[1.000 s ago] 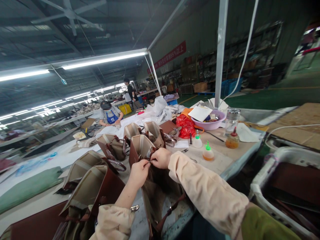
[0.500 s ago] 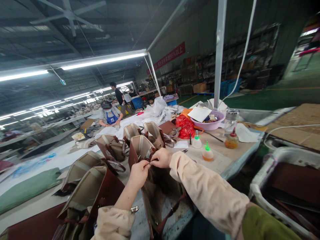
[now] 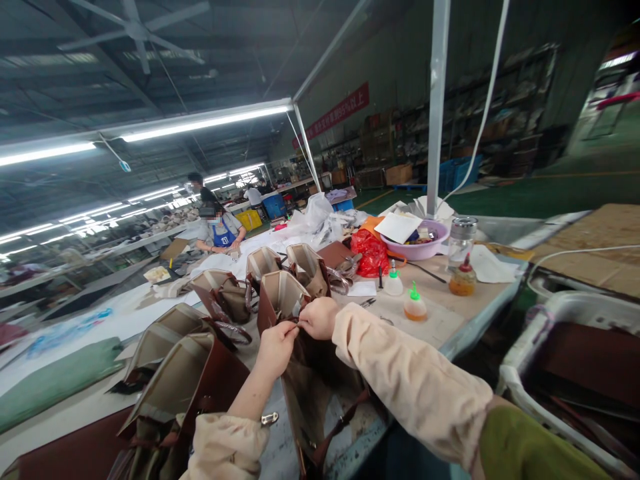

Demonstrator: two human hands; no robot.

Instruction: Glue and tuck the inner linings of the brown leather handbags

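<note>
My left hand [image 3: 275,347] and my right hand [image 3: 319,318] meet over a brown and taupe handbag [image 3: 313,383] at the table's near edge. Thumbs and fingertips of both are pinched together on its upper edge; the exact spot between them is too small to make out. A brown strap [image 3: 343,423] hangs down the bag's side. Directly behind stands another open handbag [image 3: 280,293] with a pale lining. To the left of my left forearm are more open bags, the nearest a brown handbag [image 3: 200,373] with a beige inside.
Small bottles with green tops, one a squeeze bottle [image 3: 415,305], stand right of my hands, near a jar of amber liquid [image 3: 463,279]. Behind them are a red plastic bag [image 3: 370,253] and a pink basin [image 3: 425,248]. A white crate [image 3: 515,373] stands right. A co-worker [image 3: 220,230] sits across.
My hands stay pinched at the same place, the right one shifting very slightly left. In the background, a standing person has moved left, behind the seated co-worker.
</note>
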